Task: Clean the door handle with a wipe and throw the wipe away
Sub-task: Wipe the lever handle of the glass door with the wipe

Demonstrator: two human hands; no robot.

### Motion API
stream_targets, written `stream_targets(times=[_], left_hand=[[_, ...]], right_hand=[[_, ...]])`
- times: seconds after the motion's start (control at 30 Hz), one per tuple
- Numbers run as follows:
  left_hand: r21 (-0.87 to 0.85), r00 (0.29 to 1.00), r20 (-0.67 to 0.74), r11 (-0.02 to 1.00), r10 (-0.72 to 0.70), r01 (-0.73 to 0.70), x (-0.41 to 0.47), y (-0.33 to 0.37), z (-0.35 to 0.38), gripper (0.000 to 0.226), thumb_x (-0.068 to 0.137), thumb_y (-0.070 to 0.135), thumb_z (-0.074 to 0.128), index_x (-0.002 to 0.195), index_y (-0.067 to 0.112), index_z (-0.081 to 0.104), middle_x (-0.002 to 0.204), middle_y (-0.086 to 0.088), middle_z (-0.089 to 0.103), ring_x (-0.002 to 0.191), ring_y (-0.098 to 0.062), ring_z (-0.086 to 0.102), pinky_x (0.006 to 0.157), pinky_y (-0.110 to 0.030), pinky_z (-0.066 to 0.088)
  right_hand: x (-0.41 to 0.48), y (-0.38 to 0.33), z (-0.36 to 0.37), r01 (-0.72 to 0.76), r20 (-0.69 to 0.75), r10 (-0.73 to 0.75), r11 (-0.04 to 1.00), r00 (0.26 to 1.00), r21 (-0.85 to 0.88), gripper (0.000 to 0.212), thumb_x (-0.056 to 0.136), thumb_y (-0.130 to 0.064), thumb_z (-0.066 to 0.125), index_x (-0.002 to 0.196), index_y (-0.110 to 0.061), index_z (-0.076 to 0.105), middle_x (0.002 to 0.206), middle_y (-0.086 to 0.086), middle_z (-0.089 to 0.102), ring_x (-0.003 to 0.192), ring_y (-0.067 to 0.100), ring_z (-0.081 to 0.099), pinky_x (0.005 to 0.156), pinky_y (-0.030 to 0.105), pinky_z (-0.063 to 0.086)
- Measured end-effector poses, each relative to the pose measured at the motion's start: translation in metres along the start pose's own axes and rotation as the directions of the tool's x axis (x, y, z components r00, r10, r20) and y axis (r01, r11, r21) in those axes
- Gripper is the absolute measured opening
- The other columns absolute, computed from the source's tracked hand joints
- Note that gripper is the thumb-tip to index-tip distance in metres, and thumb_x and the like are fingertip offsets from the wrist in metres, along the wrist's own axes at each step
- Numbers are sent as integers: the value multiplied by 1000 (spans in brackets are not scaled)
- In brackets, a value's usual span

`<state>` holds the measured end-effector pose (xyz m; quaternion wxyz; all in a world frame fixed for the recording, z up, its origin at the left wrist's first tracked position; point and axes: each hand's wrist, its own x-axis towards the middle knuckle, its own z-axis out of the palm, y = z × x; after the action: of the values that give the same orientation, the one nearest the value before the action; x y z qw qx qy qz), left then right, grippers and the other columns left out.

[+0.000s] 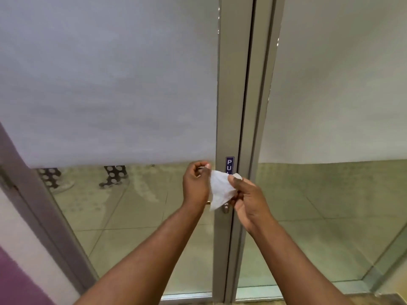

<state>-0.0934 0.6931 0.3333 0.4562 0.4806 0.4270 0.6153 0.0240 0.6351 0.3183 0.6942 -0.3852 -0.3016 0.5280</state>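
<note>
A white wipe (221,188) is stretched between both my hands in front of the door's metal frame (226,106). My left hand (196,183) pinches its upper left corner between thumb and fingers. My right hand (246,200) grips its right edge. Just below the wipe, part of the silver door handle (225,208) shows on the frame; the rest is hidden behind the wipe and my hands. A blue "PULL" sticker (229,164) sits above, partly covered.
The glass door (110,84) is frosted on top and see-through below. Through it, a person's legs in dotted trousers (115,172) stand on a tiled floor (136,216). A second glass panel (330,106) lies right; a purple wall (13,278) is at lower left.
</note>
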Motion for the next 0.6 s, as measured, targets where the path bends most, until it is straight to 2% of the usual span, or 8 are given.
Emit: stream_targets(times=[0.07,0.1,0.17,0.27,0.33,0.4,0.47,0.6], left_hand=[[167,990,9,976,137,-137,10,-13,-4,11,103,18,63,101,28,65,99,7,69,97,-21,67,87,-43,57],[282,974,40,932,225,-227,17,-20,-9,11,104,20,61,110,28,64,108,9,68,106,-20,66,91,-43,57],[495,907,159,764,389,-414,33,-33,-19,26,105,23,58,131,25,59,133,6,60,128,-17,55,106,-41,50],[667,799,363,465,479,-582,66,-43,-30,51,107,32,53,155,24,40,169,1,27,157,-19,21,126,-37,21],[719,731,482,258,482,-645,89,-45,-35,65,108,38,48,165,22,20,175,-2,0,162,-22,-3,130,-41,5],[735,675,563,83,477,-672,112,-45,-37,74,109,47,38,167,19,3,174,-7,-14,161,-25,-13,131,-46,-2],[729,630,610,-27,481,-684,137,-42,-34,77,108,53,31,167,16,-3,173,-10,-16,161,-27,-13,130,-50,-3],[715,560,653,-171,510,-678,180,-45,-24,78,108,55,25,166,11,-4,173,-15,-10,161,-31,-7,129,-53,-3]], right_hand=[[12,3,-6,29,-10,-29,1000,1000,6,32,77,-24,71,104,-7,73,95,12,77,81,22,74,62,29,57],[16,5,-9,42,-35,-41,999,999,4,31,78,-25,69,104,-9,73,96,9,77,83,20,74,65,30,56],[25,10,-15,67,-106,-66,998,992,-1,34,80,-22,67,111,-10,70,92,4,79,79,15,74,68,32,54],[38,19,-23,81,-172,-87,996,981,-45,33,76,-25,69,105,-9,70,82,0,75,73,15,70,69,32,51],[40,29,-28,76,-214,-88,995,973,-63,35,73,-27,69,102,-8,71,85,3,72,77,18,67,70,31,50],[43,41,-36,67,-272,-90,993,958,-92,35,73,-28,68,103,-9,72,94,8,72,84,21,66,74,33,51],[45,51,-43,72,-324,-109,990,940,-125,28,74,-28,67,96,-12,73,94,10,71,85,23,64,74,35,49],[54,68,-57,59,-449,-152,975,881,-215,23,71,-32,66,86,-14,71,78,0,68,74,20,60,61,29,46]])
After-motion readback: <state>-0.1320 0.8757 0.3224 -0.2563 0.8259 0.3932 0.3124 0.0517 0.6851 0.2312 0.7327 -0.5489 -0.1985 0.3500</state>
